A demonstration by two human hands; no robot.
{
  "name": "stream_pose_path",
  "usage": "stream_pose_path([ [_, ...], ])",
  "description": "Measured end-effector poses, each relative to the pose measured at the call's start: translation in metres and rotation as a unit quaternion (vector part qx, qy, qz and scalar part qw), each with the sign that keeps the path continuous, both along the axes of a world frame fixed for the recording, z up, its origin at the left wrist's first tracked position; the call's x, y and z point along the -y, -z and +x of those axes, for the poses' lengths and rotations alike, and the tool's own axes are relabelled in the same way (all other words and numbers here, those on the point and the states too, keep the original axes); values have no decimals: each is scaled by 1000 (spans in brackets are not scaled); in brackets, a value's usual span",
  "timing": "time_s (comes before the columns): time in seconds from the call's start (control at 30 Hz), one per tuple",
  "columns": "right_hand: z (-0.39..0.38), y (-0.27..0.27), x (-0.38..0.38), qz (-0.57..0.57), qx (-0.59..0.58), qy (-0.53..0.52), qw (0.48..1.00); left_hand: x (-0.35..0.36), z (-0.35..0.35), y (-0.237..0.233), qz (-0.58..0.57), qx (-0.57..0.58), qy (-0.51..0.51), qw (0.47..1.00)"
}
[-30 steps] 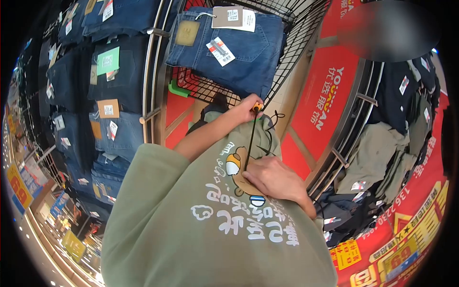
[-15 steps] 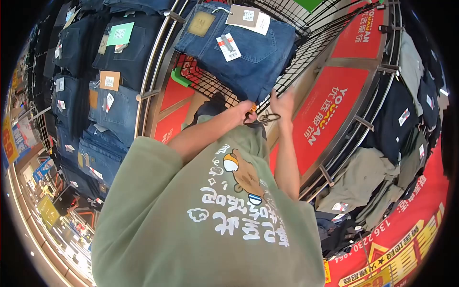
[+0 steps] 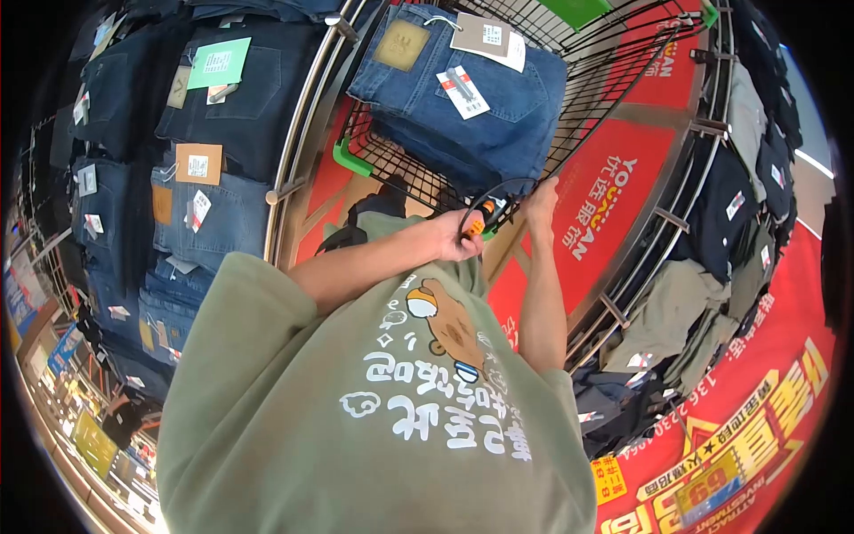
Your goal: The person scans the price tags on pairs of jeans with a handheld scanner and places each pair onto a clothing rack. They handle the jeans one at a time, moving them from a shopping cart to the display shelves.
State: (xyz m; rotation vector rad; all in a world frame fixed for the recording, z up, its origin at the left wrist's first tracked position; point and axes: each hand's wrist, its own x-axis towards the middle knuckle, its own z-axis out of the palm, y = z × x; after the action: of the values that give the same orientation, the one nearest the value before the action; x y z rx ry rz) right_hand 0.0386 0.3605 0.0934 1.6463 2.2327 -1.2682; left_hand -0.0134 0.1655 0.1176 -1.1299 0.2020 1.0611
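Folded blue jeans [image 3: 463,89] with several paper tags lie in a black wire shopping cart [image 3: 587,98] with green corner parts. Just below them, my left hand [image 3: 455,236] is closed around a small orange-and-black item [image 3: 477,227]. A thin black cord [image 3: 509,183] arcs from this item up to my right hand [image 3: 540,209], whose fingers are pinched on it beside the cart's edge. The item's exact shape is partly hidden by my left fingers.
Stacks of tagged dark jeans [image 3: 213,214] fill the racks on the left behind a metal rail [image 3: 298,142]. To the right are red printed panels [image 3: 614,196], another rail and folded dark and olive clothes [image 3: 672,307]. My green shirt [image 3: 356,427] fills the lower middle.
The view has shifted slightly, with the jeans and cart now further right in it. My right hand is no longer blurred, and the cord now arcs higher between my hands.
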Motion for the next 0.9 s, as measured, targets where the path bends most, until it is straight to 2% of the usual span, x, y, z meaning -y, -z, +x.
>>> stream_pose_path([
  [0.03, 9, 19, -2, 109, 35, -94, 989, 1, 0, -7, 16, 8, 12, 1000],
  [0.07, 13, 28, -4, 216, 68, -186, 956, 3, -2, -15, 32, 14, 25, 999],
  [0.1, 12, 24, -4, 219, 69, -180, 957, 6, -2, -25, 32, -8, 41, 999],
  [0.17, 12, 1, -5, -11, 102, -87, 991, 16, 14, -40, 62, -14, 75, 995],
  [0.23, 18, -25, -7, -40, 87, -61, 994, 28, 26, -67, 90, -22, 104, 990],
  [0.27, 22, -40, -8, -71, 69, -40, 994, 33, 26, -90, 115, -126, 163, 972],
  [0.33, 43, -75, -12, 11, 41, 20, 999, 39, 38, -102, 143, -288, 282, 904],
  [0.4, 77, -115, -19, 124, 9, 9, 992, 40, 26, -135, 180, -445, 292, 827],
  [0.43, 101, -128, -26, 204, -31, 18, 978, 38, 22, -141, 183, -445, 294, 826],
  [0.47, 119, -139, -28, 282, -71, 25, 956, 32, 20, -146, 181, -544, 276, 771],
  [0.5, 117, -167, -16, 286, -140, 121, 940, 24, 19, -148, 178, -637, 252, 706],
  [0.53, 107, -193, 0, 285, -210, 214, 910, 15, 17, -147, 180, -641, 252, 702],
  [0.57, 102, -199, 12, 287, -214, 215, 908, 4, 15, -146, 155, -757, 219, 596],
  [0.6, 95, -203, 23, 239, -255, 205, 914, -7, 14, -146, 124, -854, 178, 474],
  [0.63, 84, -204, 35, 190, -298, 193, 915, -18, 11, -145, 123, -859, 173, 466],
  [0.67, 71, -198, 50, 82, -321, 177, 927, -28, 10, -145, 129, -908, 157, 367],
  [0.7, 56, -189, 64, -51, -389, 174, 903, -34, 10, -145, 131, -944, 141, 266],
  [0.73, 32, -199, 83, -203, -431, 231, 848, -38, 9, -144, 122, -949, 136, 258],
  [0.77, 19, -198, 80, -204, -446, 284, 824, -40, 8, -142, 135, -963, 142, 183],
  [0.8, 17, -188, 67, -213, -450, 273, 823, -39, 8, -140, 146, -972, 152, 109],
  [0.83, 20, -169, 48, -227, -485, 284, 795, -33, 5, -135, 148, -966, 179, 117],
  [0.87, 16, -158, 36, -241, -519, 296, 765, -22, -6, -135, 135, -958, 170, 184],
  [0.9, 5, -170, 36, -200, -533, 278, 773, -9, -17, -136, 124, -947, 158, 250],
])
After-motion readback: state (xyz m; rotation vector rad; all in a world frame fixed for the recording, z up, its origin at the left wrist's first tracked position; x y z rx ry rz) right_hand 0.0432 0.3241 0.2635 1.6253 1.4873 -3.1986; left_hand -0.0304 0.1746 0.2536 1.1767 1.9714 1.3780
